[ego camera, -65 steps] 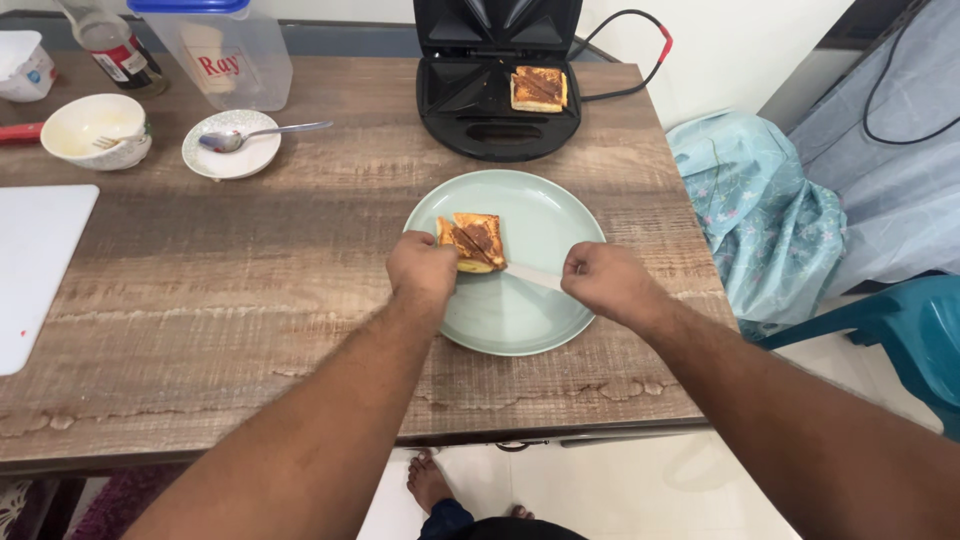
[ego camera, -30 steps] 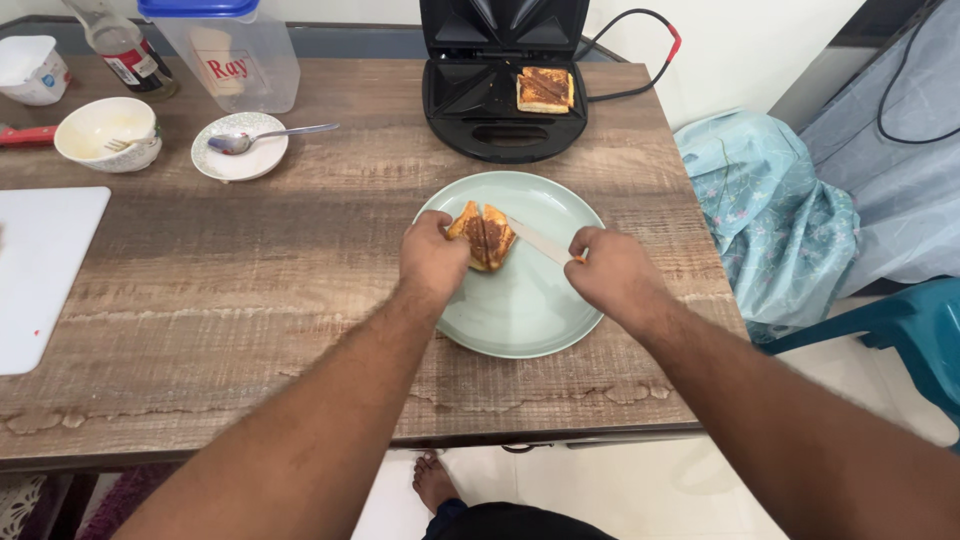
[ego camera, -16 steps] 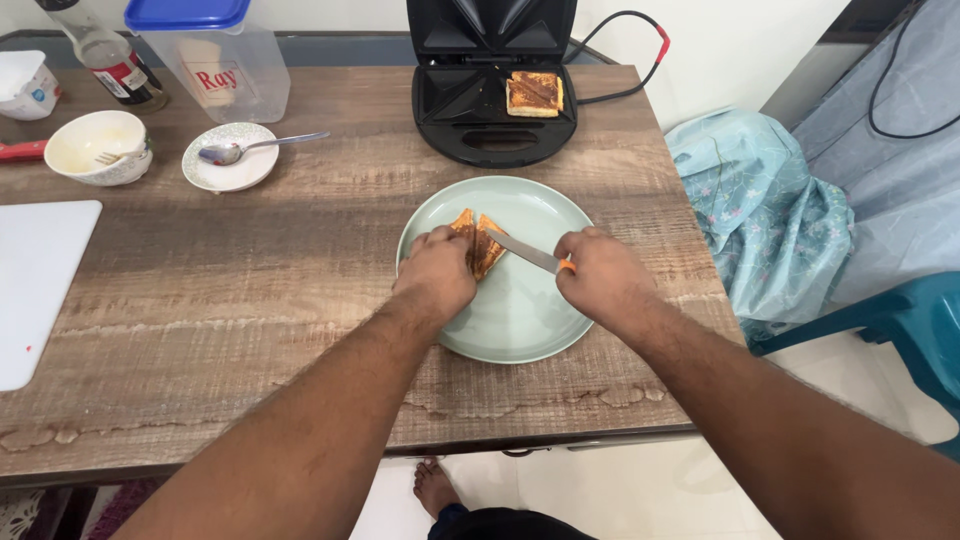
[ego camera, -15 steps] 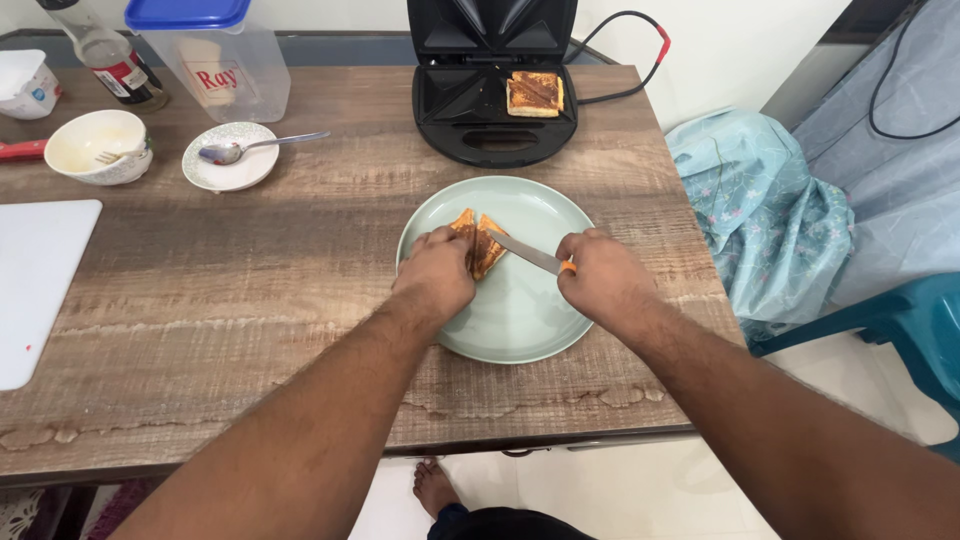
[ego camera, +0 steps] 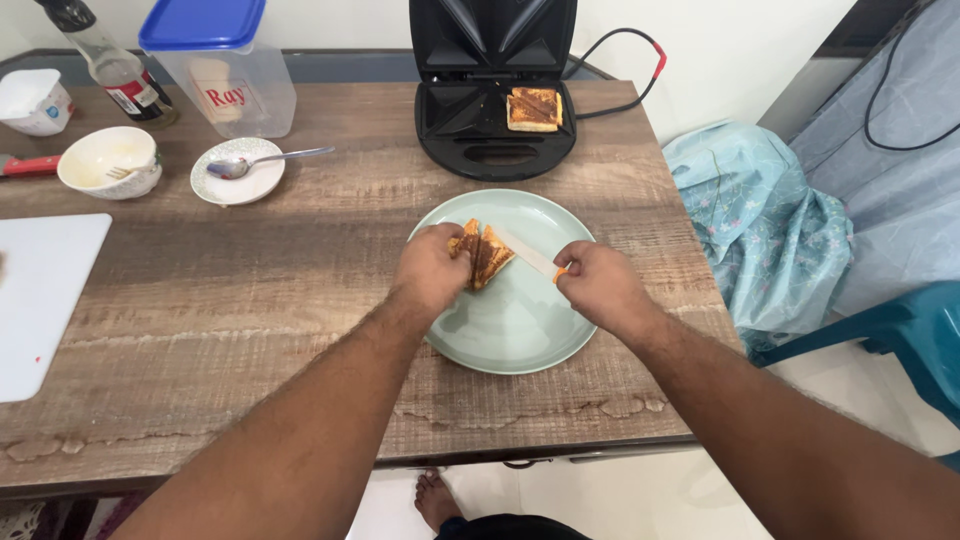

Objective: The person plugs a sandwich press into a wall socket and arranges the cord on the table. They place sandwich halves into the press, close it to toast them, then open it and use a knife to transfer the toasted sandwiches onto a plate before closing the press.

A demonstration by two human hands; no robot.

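A toasted sandwich [ego camera: 484, 253], split into two triangles, lies on a pale green plate [ego camera: 520, 325] near the table's front edge. My left hand [ego camera: 430, 270] presses on the sandwich's left part. My right hand [ego camera: 597, 285] grips a knife with an orange handle; its white blade [ego camera: 525, 252] rests against the sandwich's right triangle. A second toasted sandwich [ego camera: 533, 107] sits in the open black sandwich maker [ego camera: 495, 95] at the back of the table.
On the wooden table's left stand a white bowl with a fork [ego camera: 108, 160], a saucer with a spoon [ego camera: 238, 172], a clear blue-lidded container [ego camera: 220, 62], a bottle [ego camera: 110, 65], a white cup [ego camera: 33, 100] and a white cutting board [ego camera: 40, 300]. A teal chair [ego camera: 890, 340] stands right.
The whole sandwich has been cut into two triangles. My right hand has moved the knife closer to it, and my left hand has stayed on the sandwich.
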